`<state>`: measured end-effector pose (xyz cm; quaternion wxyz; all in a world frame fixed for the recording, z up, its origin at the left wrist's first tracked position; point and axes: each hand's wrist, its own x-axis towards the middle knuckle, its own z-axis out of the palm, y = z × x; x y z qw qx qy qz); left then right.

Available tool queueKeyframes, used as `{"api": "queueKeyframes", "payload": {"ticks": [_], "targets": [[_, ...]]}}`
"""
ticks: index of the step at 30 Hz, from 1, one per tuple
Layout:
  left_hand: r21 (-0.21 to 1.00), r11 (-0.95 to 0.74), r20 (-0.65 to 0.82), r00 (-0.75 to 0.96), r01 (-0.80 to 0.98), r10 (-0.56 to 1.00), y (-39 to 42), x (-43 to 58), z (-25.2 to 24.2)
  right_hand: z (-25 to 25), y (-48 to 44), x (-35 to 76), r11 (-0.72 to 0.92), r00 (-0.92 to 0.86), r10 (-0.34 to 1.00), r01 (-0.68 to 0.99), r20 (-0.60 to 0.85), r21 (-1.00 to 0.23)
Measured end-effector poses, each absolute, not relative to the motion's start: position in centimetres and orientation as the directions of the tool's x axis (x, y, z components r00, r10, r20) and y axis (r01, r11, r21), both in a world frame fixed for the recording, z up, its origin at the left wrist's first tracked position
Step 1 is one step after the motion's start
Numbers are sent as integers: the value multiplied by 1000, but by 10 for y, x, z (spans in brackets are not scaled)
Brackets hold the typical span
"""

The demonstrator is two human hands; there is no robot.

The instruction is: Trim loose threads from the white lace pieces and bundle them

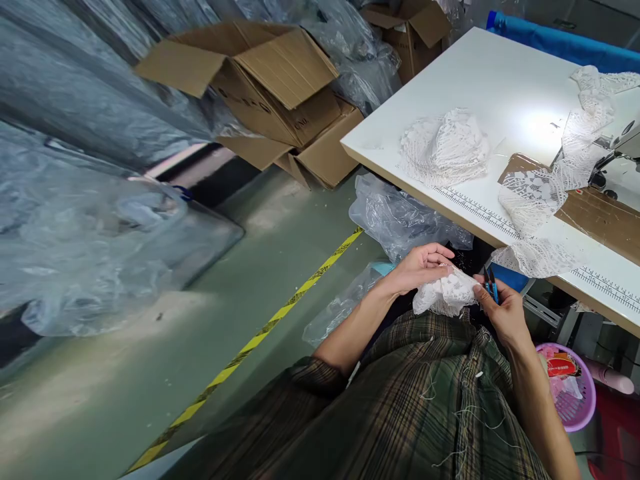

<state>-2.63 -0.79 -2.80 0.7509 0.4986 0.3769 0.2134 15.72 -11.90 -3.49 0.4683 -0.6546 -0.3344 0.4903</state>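
Over my lap, a piece of white lace is stretched between both hands. My left hand pinches its upper left part, thumb laid over the fabric. At the lace's right end, my right hand grips the edge between thumb and fingers. That same hand also holds small blue thread snips, their dark blades pointing up. Close by, a long white lace strip runs from the sewing machine and drapes over the table's front edge. A heap of white lace pieces lies on the tabletop.
The white table has a ruler printed along its front edge. Open cardboard boxes and plastic-wrapped bundles stand to the left. Yellow-black tape crosses the floor. A pink basket sits low on the right.
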Motion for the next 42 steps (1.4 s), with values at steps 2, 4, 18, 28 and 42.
{"api": "queueKeyframes", "payload": {"ticks": [2, 4, 18, 28, 42], "targets": [[938, 320, -327, 633, 130, 701, -8, -30, -36, -45, -120, 154, -345, 232, 911, -22, -341, -938], [952, 194, -301, 621, 235, 724, -8, -29, -48, -59, -122, 151, -350, 210, 917, 18, -339, -937], [944, 322, -189, 672, -77, 716, -10, 52, -39, -46, -147, 152, -167, 351, 935, 294, -56, -941], [863, -470, 58, 886, 188, 461, -20, -10, -18, 16, -157, 144, 164, 262, 932, 309, 250, -937], [782, -623, 429, 697, 32, 575, -46, -10, -10, -3, -140, 133, -181, 396, 915, 229, -79, -956]]}}
